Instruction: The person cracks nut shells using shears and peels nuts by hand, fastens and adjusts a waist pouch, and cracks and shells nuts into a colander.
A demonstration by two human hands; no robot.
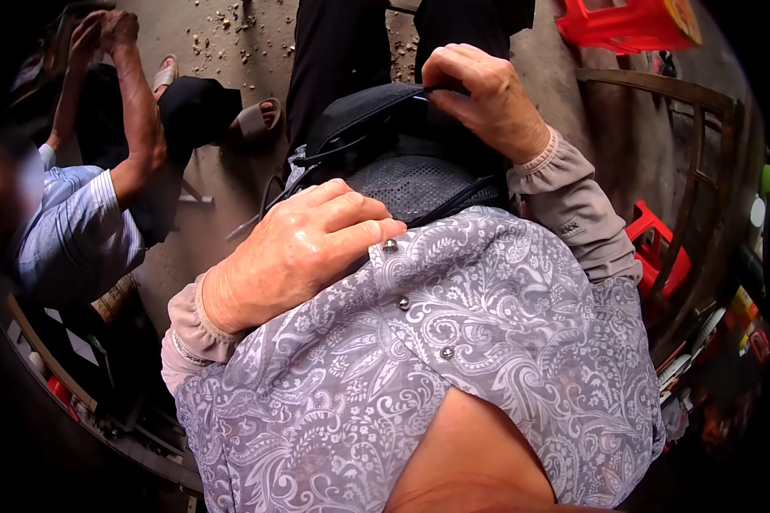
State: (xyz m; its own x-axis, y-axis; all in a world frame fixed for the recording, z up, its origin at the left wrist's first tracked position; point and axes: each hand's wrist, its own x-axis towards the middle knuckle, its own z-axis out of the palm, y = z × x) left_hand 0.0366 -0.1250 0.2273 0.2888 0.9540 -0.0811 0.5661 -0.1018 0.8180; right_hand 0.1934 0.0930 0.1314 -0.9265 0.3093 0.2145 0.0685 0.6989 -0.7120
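Note:
A black bag [415,181] with a mesh panel lies on my lap, its upper flap raised from the mesh part. My right hand [492,98] is closed at the far right edge of the flap, with thumb and fingers bent around it. My left hand [304,252] lies across the near left side of the bag, by the hem of my grey patterned shirt [488,299]. Its fingers are stretched out towards the right, and its thumb is hidden. What is inside the bag is in shadow.
At the left sits another person in a striped shirt [68,227], hands raised together. Red plastic stools [629,26] stand at the far right and beside a wooden chair frame [701,145]. Small pale scraps [239,51] litter the floor ahead.

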